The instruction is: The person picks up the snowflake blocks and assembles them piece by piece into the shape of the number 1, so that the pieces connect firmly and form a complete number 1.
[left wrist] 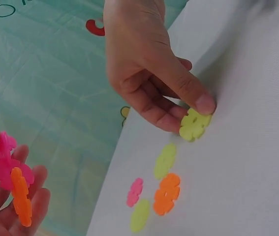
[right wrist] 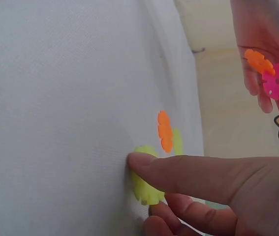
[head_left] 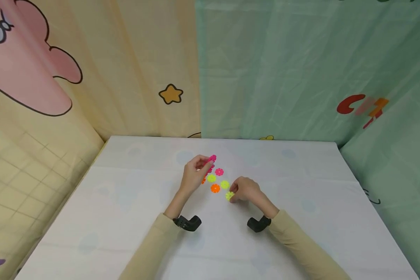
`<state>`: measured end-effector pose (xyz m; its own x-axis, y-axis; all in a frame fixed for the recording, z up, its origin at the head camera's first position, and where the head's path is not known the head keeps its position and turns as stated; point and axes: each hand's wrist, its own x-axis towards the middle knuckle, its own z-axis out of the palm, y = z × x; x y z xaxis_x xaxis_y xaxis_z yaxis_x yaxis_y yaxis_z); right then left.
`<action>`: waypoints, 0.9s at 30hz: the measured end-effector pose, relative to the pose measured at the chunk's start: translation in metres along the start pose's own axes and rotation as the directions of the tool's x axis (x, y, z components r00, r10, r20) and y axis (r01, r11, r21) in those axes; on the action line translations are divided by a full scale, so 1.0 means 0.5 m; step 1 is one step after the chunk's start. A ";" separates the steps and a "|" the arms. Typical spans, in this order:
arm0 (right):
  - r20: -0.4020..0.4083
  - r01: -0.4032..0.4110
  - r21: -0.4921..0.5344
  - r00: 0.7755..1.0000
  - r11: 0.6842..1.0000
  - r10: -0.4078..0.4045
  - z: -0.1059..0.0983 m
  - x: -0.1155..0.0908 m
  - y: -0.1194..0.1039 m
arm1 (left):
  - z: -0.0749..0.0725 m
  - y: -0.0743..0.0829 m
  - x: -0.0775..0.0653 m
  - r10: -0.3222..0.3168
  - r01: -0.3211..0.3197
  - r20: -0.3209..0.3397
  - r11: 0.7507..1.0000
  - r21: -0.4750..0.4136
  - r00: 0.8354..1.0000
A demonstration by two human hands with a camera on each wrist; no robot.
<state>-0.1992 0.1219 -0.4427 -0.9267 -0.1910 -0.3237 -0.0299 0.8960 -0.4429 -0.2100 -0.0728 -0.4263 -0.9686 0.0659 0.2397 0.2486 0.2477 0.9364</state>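
Observation:
My left hand (head_left: pixel 192 177) is raised above the table and pinches a small chain of flower-shaped plastic discs. Joined in it are pink discs (left wrist: pixel 4 172) and an orange disc (left wrist: pixel 21 199) set at an angle. Lower and to the right, my right hand (head_left: pixel 247 189) pinches a yellow flower disc (left wrist: pixel 194 127) between thumb and fingers, close over the white tabletop. Between the hands lie a loose orange disc (head_left: pixel 215 188), two yellow discs (head_left: pixel 225 184) and a pink disc (head_left: pixel 219 171).
A white cloth covers the table (head_left: pixel 119 217). Behind it hang a cream curtain (head_left: pixel 133 77) and a green curtain (head_left: pixel 266 70) with cartoon prints. Each wrist wears a black camera, the left camera (head_left: pixel 189 223) and the right camera (head_left: pixel 259 224).

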 end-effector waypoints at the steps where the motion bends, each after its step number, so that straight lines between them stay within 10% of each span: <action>1: 0.005 0.001 0.009 1.000 1.000 -0.001 0.000 0.001 0.000 | 0.000 0.001 -0.001 -0.003 0.003 -0.001 1.000 0.001 1.000; 7: 0.052 0.036 0.144 0.998 0.989 -0.044 -0.010 0.009 0.008 | 0.001 0.000 -0.002 -0.037 0.037 -0.004 0.999 0.000 0.999; 17: 0.117 0.131 0.207 0.981 0.970 -0.157 -0.046 0.016 0.006 | -0.010 0.084 -0.027 -0.062 0.062 0.044 0.998 0.016 0.997; 27: -0.072 0.195 0.325 0.981 0.925 -0.182 -0.056 0.019 0.004 | 0.004 0.011 -0.002 -0.066 0.066 0.043 0.998 -0.006 0.997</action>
<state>-0.2187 0.1330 -0.4232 -0.9305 -0.3211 -0.1765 -0.0869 0.6613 -0.7450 -0.2074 -0.0694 -0.4217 -0.9818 0.0906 0.1667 0.1843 0.2458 0.9516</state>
